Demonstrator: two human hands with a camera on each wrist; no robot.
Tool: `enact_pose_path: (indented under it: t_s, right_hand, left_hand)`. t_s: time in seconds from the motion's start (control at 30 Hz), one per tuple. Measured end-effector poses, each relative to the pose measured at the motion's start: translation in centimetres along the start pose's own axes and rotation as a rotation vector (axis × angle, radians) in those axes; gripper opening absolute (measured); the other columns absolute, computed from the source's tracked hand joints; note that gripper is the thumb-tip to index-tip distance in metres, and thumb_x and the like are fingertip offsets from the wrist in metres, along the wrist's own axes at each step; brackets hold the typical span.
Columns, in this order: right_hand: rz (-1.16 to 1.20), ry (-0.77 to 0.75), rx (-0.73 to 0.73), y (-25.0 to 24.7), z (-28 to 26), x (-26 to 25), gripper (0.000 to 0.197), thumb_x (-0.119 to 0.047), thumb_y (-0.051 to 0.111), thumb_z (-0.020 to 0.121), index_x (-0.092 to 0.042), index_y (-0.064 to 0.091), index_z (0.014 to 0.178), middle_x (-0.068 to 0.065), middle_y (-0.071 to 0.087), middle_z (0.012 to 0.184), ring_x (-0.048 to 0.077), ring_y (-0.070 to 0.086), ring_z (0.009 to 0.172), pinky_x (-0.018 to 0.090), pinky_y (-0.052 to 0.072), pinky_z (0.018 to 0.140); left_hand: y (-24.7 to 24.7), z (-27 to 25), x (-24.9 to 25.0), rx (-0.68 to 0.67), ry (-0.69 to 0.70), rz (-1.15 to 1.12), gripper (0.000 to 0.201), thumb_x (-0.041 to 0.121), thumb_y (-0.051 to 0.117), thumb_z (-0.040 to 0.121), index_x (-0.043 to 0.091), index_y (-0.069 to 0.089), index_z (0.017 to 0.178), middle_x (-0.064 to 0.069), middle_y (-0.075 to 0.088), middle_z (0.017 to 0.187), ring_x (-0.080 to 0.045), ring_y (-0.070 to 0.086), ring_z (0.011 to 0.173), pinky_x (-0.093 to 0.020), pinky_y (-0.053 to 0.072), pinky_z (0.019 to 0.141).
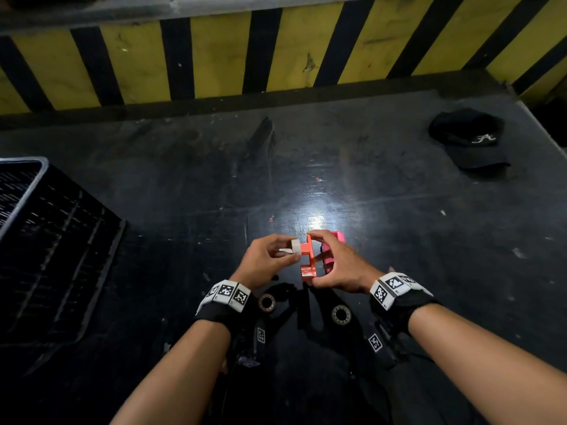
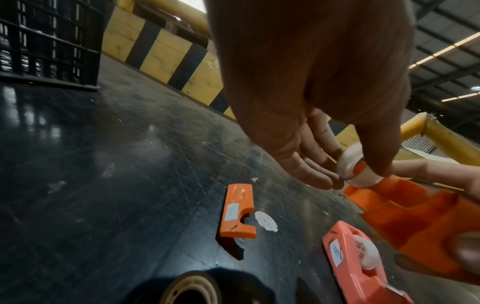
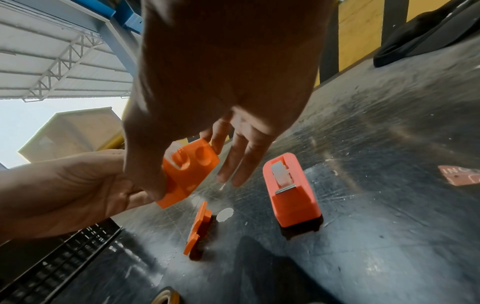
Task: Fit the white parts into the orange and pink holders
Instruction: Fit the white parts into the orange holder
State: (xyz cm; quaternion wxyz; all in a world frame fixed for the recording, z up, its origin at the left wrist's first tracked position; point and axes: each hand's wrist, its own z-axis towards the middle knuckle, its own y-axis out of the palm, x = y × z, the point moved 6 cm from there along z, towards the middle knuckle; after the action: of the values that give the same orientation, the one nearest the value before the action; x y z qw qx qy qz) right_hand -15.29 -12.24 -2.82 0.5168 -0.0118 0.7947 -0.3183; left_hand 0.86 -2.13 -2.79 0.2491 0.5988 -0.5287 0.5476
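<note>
Head view shows both hands raised just above the near middle of a dark, scratched table (image 1: pixel 399 185): the left hand (image 1: pixel 264 259) pinches a white part (image 1: pixel 295 246), a small roll, between thumb and fingertips, and holds it against the open side of the orange holder (image 1: pixel 306 259), which the right hand (image 1: pixel 340 265) grips with thumb below and curled fingers on top. In the left wrist view the roll sits at the holder's mouth, not yet seated. To do this well, I judge the right hand should keep the holder steady with its opening facing the roll, while the left lines up the roll's hub with the cradle and presses straight in; a tilted roll would likely jam. The pink holder (image 3: pixel 291 193) stands on the table just beyond the hands, already carrying a white roll. A loose orange cover (image 2: pixel 237 209) lies flat near a white disc (image 2: pixel 266 221). A black crate (image 1: pixel 46 240) sits at the left edge, a black cap (image 1: pixel 469 139) near the far right corner, and a yellow-and-black striped barrier (image 1: pixel 276 53) runs along the far edge.
</note>
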Motion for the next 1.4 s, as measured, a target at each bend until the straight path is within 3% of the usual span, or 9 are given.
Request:
enact_pose_path:
  t_s: [0.23, 0.33, 0.47, 0.63, 0.77, 0.93, 1.07, 1.23, 1.4]
  right_hand:
    - [0.007, -0.013, 0.024, -0.4, 0.3, 0.1, 0.101, -0.040, 0.088, 0.059, -0.036, 0.040, 0.147, -0.033, 0.043, 0.122, 0.017, 0.066, 0.113, 0.043, 0.061, 0.096]
    - [0.014, -0.012, 0.010, 0.0, 0.5, 0.1, 0.102, -0.037, 0.092, 0.062, -0.034, 0.040, 0.149, -0.033, 0.045, 0.128, 0.014, 0.067, 0.113, 0.041, 0.060, 0.097]
    - [0.030, -0.009, 0.010, 0.1, 1.2, -0.2, 0.106, -0.041, 0.092, 0.061, -0.035, 0.035, 0.150, -0.008, 0.051, 0.152, 0.019, 0.067, 0.121, 0.040, 0.057, 0.103]
    - [-0.023, 0.029, -0.013, -0.2, 2.2, -0.2, 0.090, -0.038, 0.092, 0.065, -0.036, 0.041, 0.139, -0.007, 0.053, 0.148, 0.018, 0.070, 0.108, 0.041, 0.057, 0.099]
    - [-0.030, 0.057, -0.031, 0.0, 2.9, 0.2, 0.086, -0.034, 0.092, 0.070, -0.033, 0.041, 0.139, -0.010, 0.052, 0.148, 0.005, 0.067, 0.097, 0.018, 0.050, 0.086]
    - [-0.018, 0.068, -0.030, 0.4, 3.4, 0.7, 0.085, -0.031, 0.091, 0.072, -0.031, 0.041, 0.141, -0.009, 0.052, 0.150, 0.015, 0.064, 0.114, 0.011, 0.042, 0.086]
    - [0.034, 0.090, -0.033, 0.4, 3.4, 0.8, 0.083, -0.025, 0.090, 0.076, -0.029, 0.042, 0.143, -0.008, 0.052, 0.149, 0.001, 0.059, 0.098, 0.006, 0.041, 0.079]
    - [0.079, 0.101, -0.015, 0.3, 2.9, 0.3, 0.080, -0.026, 0.088, 0.072, -0.034, 0.043, 0.139, -0.008, 0.054, 0.147, 0.007, 0.069, 0.100, 0.028, 0.058, 0.092]
    - [0.125, 0.114, 0.033, -0.6, 2.5, 1.0, 0.075, -0.038, 0.085, 0.062, -0.054, 0.046, 0.124, -0.013, 0.059, 0.139, 0.015, 0.060, 0.129, 0.049, 0.051, 0.109]
  left_hand:
    - [-0.1, 0.3, 0.9, -0.034, -0.007, 0.002, 0.038, 0.012, 0.084, 0.083, 0.010, 0.076, 0.120, -0.003, 0.081, 0.105, -0.001, 0.076, 0.091, -0.017, 0.060, 0.084]
    - [0.5, 0.5, 1.0, -0.069, -0.032, -0.024, 0.038, 0.010, 0.082, 0.085, 0.006, 0.075, 0.122, -0.009, 0.081, 0.110, -0.015, 0.078, 0.102, -0.027, 0.062, 0.090]
    - [0.5, 1.2, 0.7, -0.112, -0.069, -0.001, 0.044, 0.012, 0.080, 0.087, 0.011, 0.070, 0.130, -0.004, 0.077, 0.118, -0.020, 0.075, 0.109, -0.029, 0.060, 0.095]
    - [-2.9, 2.6, -3.1, 0.074, -0.088, 0.485, 0.074, 0.032, 0.077, 0.067, 0.024, 0.058, 0.138, -0.013, 0.065, 0.132, -0.033, 0.065, 0.119, -0.046, 0.054, 0.105]
    - [-2.7, 2.5, -6.6, -0.100, -0.188, 0.817, 0.115, 0.045, 0.092, 0.059, 0.028, 0.033, 0.156, -0.005, 0.038, 0.159, -0.040, 0.045, 0.137, -0.058, 0.043, 0.112]
    - [-2.2, 2.7, -7.3, -0.061, -0.149, 0.829, 0.103, 0.042, 0.087, 0.066, 0.027, 0.035, 0.154, -0.001, 0.041, 0.159, -0.040, 0.052, 0.131, -0.057, 0.047, 0.107]
    - [-2.4, 3.1, -6.8, -0.059, -0.108, 0.793, 0.096, 0.043, 0.083, 0.063, 0.022, 0.042, 0.147, -0.006, 0.047, 0.154, -0.039, 0.057, 0.128, -0.052, 0.048, 0.107]
    - [-2.3, 3.6, -6.4, -0.122, -0.134, 0.699, 0.111, 0.050, 0.087, 0.060, 0.021, 0.038, 0.155, -0.016, 0.049, 0.144, -0.038, 0.056, 0.128, -0.047, 0.047, 0.112]
    - [-1.8, 3.2, -4.1, -0.188, -0.199, 0.122, 0.097, 0.028, 0.094, 0.068, 0.021, 0.046, 0.152, 0.005, 0.070, 0.122, -0.011, 0.071, 0.104, -0.031, 0.060, 0.090]
